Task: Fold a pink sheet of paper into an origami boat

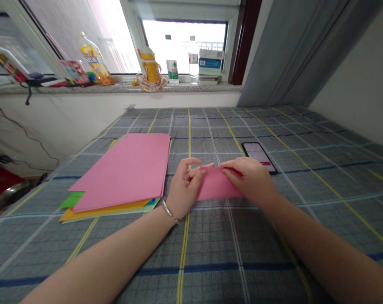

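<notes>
A small piece of pink paper is held up between both hands, just above the checked cloth. My left hand, with a silver bangle at the wrist, pinches its upper left corner between thumb and fingers. At the upper right part of the paper, my right hand grips the edge with thumb and fingertips. The paper looks folded, but its far side is hidden. Left of my left hand lies a stack of coloured paper, with pink sheets on top and green and orange sheets sticking out below.
A phone with a lit screen lies beyond my right hand on the checked cloth. Along the window sill stand a yellow drink bottle, a yellow flask, a clear water bottle and stacked boxes.
</notes>
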Demonstrator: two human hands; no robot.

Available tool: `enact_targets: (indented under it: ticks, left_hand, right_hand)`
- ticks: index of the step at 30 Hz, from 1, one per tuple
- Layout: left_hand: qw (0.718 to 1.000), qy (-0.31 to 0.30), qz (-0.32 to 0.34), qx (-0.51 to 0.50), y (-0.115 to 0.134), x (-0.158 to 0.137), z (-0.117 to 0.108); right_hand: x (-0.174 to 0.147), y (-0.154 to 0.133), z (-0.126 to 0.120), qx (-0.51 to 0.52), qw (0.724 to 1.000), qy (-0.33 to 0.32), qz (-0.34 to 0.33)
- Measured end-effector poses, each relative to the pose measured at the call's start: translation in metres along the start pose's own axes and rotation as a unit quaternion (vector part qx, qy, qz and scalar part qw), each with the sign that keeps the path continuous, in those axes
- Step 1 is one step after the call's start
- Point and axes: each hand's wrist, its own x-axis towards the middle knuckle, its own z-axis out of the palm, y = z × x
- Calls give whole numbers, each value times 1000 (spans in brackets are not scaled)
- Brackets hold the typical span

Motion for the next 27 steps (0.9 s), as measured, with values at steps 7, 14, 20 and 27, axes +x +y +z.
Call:
enact_targets:
  ticks: [7,14,20,27]
  left_hand:
    - [994,1,77,73,-2,1,-4]
    - [987,1,106,123,2,1,-9]
    - [970,-24,147,192,1,1,-12]
    - [971,-26,166,170,-4,7,-14]
  right_hand:
    - [-4,-12,-9,-67,995,29,-71]
    - [-4,-12,-7,0,997,55,-63]
    - [-6,-7,-7,88,993,70,-27]
    - [-5,0,-12,83,989,119,28]
